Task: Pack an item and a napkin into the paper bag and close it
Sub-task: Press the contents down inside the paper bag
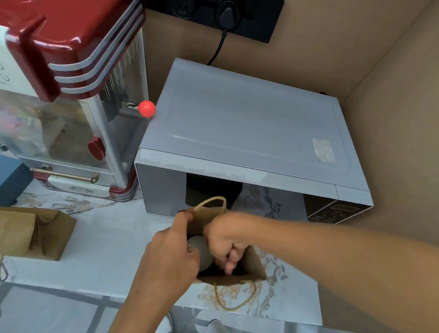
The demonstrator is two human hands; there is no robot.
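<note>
I'm mid-packing: my left hand (172,254) pinches the paper bag (249,264) rim near the surface's front edge, right hand (222,242) curled inside around the grey item (200,249); napkin comes next

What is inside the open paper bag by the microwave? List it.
Inside the open paper bag: a pale grey rounded item and the right hand reaching in. The left hand holds the rim. The hands cover the bottom; no napkin shows.

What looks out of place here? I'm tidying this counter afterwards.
A second paper bag lies flat on its side at the counter's left, handle cord dangling over the edge. A patch of tape residue marks the microwave's top.
</note>
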